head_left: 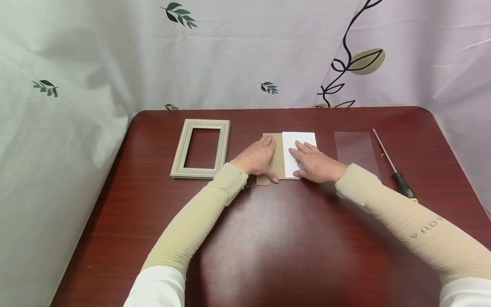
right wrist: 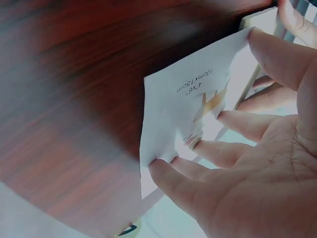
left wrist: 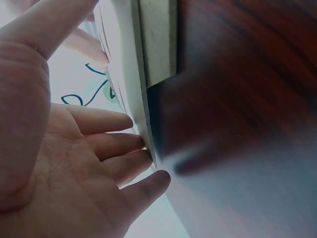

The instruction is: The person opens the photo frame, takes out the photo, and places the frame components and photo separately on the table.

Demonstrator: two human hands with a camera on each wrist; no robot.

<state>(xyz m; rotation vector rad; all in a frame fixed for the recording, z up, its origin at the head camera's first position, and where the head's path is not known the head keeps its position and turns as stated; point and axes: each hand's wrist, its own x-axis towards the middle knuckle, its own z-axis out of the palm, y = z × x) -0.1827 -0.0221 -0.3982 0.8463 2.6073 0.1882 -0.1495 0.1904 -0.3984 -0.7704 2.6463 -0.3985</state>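
A brown backing board point(head_left: 278, 164) lies flat in the middle of the table, a small brown tab point(head_left: 263, 181) poking out at its lower left. My left hand point(head_left: 258, 157) rests along the board's left side, fingers extended, thumb near the bottom edge. A white paper insert point(head_left: 307, 137) covers the board's right part. With fingers spread, my right hand point(head_left: 316, 164) touches this insert. In the right wrist view, the insert point(right wrist: 168, 114) bears printed size text and a picture partly hidden by fingers. The left wrist view shows the board's edge point(left wrist: 144, 99) beside the left fingertips.
An empty cream picture frame point(head_left: 178, 160) lies on the left. Right of the hands are a clear sheet point(head_left: 354, 147) and a screwdriver point(head_left: 400, 183) with a dark handle, both on the dark red table point(head_left: 268, 247). A patterned curtain point(head_left: 230, 64) hangs behind.
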